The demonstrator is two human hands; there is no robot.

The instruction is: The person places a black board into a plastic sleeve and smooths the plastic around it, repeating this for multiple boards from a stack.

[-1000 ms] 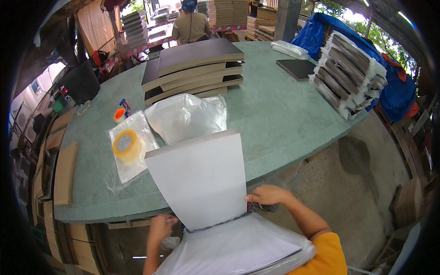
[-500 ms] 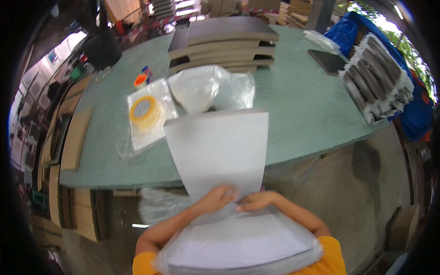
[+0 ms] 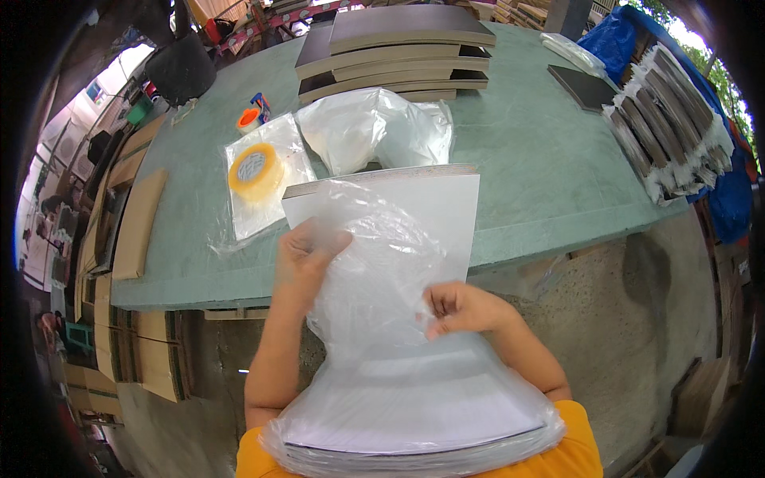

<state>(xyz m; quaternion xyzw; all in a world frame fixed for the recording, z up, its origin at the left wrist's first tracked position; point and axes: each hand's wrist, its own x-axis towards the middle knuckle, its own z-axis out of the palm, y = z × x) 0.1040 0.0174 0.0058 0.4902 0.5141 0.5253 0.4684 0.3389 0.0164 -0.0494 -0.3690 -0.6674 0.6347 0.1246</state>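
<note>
A thick stack of white boards (image 3: pixel 438 215) leans between my body and the table edge, its far end over the tabletop. A transparent plastic bag (image 3: pixel 382 279) wraps its near end and reaches loosely up over its top face. My left hand (image 3: pixel 307 255) pinches the bag's film by the left side of the stack, fingers slightly blurred. On the right, my right hand (image 3: pixel 462 309) has its fingers curled on the film, lower down and closer to me. The near end of the wrapped stack rests against my torso.
On the green table (image 3: pixel 542 175) lie a yellow tape roll (image 3: pixel 256 171) on flat plastic bags, an orange tape roll (image 3: pixel 249 119), and crumpled plastic (image 3: pixel 374 131). Behind stand dark-topped boards (image 3: pixel 406 56). Wrapped bundles (image 3: pixel 669 119) sit at the right edge; cardboard (image 3: pixel 142 223) is left.
My left hand has moved up and left, away from my right hand, drawing the plastic film over the white boards. My right hand has shifted slightly up and right.
</note>
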